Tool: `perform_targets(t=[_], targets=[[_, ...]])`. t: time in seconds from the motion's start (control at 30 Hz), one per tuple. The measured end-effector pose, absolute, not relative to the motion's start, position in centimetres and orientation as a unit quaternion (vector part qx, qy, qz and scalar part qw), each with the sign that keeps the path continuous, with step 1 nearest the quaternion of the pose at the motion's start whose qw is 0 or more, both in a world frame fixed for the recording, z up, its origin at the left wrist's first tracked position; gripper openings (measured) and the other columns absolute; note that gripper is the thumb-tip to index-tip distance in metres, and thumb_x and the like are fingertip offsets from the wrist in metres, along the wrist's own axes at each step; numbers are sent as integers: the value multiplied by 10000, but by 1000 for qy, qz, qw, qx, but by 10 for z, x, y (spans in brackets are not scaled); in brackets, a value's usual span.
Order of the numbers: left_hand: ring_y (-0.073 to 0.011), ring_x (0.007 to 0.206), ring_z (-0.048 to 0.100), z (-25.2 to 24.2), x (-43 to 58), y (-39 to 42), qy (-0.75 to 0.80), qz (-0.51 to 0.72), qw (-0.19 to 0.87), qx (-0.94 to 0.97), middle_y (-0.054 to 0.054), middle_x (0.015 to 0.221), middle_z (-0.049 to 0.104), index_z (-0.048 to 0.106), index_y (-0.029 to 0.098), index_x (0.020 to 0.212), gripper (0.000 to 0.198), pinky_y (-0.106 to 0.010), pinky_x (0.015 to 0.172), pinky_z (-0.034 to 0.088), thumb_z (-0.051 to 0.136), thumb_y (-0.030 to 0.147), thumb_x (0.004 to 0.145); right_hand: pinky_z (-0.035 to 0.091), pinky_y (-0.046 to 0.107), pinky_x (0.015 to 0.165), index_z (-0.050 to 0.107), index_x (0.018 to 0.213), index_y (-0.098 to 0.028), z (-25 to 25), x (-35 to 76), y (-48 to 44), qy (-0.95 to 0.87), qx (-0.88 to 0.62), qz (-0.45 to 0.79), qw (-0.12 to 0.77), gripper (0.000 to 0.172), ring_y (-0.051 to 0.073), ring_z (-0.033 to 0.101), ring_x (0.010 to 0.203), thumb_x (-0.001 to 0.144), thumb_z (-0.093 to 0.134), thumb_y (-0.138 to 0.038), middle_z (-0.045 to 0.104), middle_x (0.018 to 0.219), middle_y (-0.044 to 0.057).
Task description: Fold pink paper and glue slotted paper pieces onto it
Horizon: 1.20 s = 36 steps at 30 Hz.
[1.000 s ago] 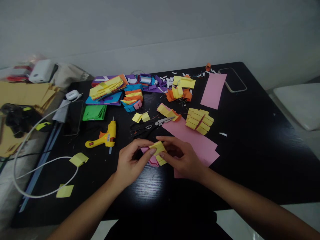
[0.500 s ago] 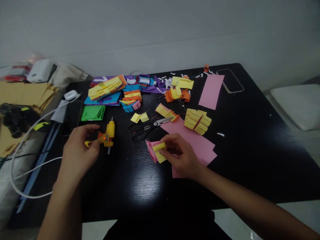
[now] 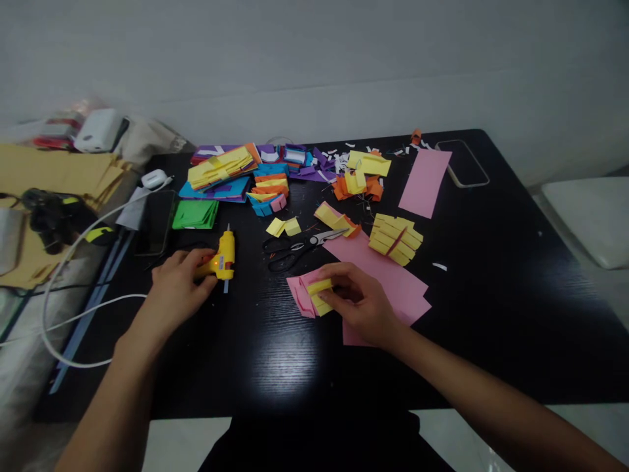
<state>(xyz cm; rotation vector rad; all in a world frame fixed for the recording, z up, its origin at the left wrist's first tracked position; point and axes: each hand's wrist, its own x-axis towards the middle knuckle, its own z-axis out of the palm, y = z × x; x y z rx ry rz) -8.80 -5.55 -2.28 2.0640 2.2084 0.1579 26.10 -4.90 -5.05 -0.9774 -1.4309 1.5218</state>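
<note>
My left hand (image 3: 184, 282) has its thumb and fingers closed round the handle of a yellow hot glue gun (image 3: 225, 255). The gun's nozzle points away from me, a glue stick juts from its near end, and a small orange light glows on its side. My right hand (image 3: 361, 301) pinches a folded piece of yellow paper (image 3: 320, 299) joined to folded pink paper (image 3: 301, 295). Beneath that hand lie pink sheets (image 3: 398, 295). Black-handled scissors (image 3: 299, 248) rest just beyond, beside a slitted yellow paper piece (image 3: 396, 239).
Stacks of coloured folded paper (image 3: 221, 172), a green paper stack (image 3: 195, 214) and white scraps (image 3: 339, 164) spread along the back. A phone (image 3: 156, 223) and a white cable (image 3: 69, 255) are at left. A pink sheet (image 3: 425, 183) and a phone case (image 3: 464, 164) lie back right.
My left hand has closed further round the glue gun's handle, and the gun has turned to lie flatter. My right hand keeps its pinch on the paper. The view has shifted slightly.
</note>
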Motion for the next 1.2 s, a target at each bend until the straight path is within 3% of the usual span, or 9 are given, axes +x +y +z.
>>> perform_targets(t=[0.13,0.27,0.33,0.4,0.5,0.67,0.97,1.2], targets=[[-308,957,676,-11,-85,-51,720,104,44,685,-73,994,637,683,213,1143,287,-402,850,524,607,228,867,626,295,730,750,1014,-248,-52,261,-47,-546,-381,614,423,159,185,768,867,883,834,-278,795,986,35],[-236,900,656,13,-72,-51,664,210,28,717,-50,1057,651,674,221,1168,328,-331,779,513,649,241,841,646,323,775,769,952,-238,-54,261,-47,-535,-387,622,422,170,199,768,888,862,874,-336,813,1014,52],[-228,951,659,24,-60,-52,602,265,54,751,-44,1079,673,685,229,1167,289,-319,800,520,714,288,885,644,322,758,788,976,-241,-55,262,-47,-532,-397,622,414,185,197,765,858,855,884,-344,816,989,47],[-244,1061,684,30,-46,-53,547,312,99,770,-47,1160,727,703,237,1084,186,-355,925,548,754,292,913,635,315,726,801,1008,-246,-55,262,-47,-534,-409,618,406,206,186,754,807,848,890,-339,809,947,34],[-233,958,734,27,-28,-57,486,347,144,789,-51,1123,785,715,242,968,69,-341,858,584,754,283,928,627,312,715,806,1038,-251,-55,262,-47,-554,-420,599,399,197,180,750,793,867,874,-322,811,946,30],[-229,848,751,9,-18,-60,412,347,195,819,-82,1027,787,713,233,1137,201,-314,724,584,729,222,937,618,316,687,811,1067,-256,-51,262,-49,-598,-414,548,412,158,188,754,812,917,819,-306,833,1036,54],[-202,770,725,1,-21,-61,400,316,214,833,-74,963,755,690,218,1118,134,-288,670,581,675,261,992,628,314,726,811,1115,-251,-54,262,-51,-624,-399,521,423,167,202,794,923,951,791,-234,846,1113,67],[-177,785,715,-1,-17,-63,394,299,202,845,-62,933,732,664,198,1083,95,-268,694,585,639,281,1045,669,361,897,804,1142,-250,-52,263,-52,-660,-370,480,445,206,218,818,1042,952,784,-172,850,1136,67]])
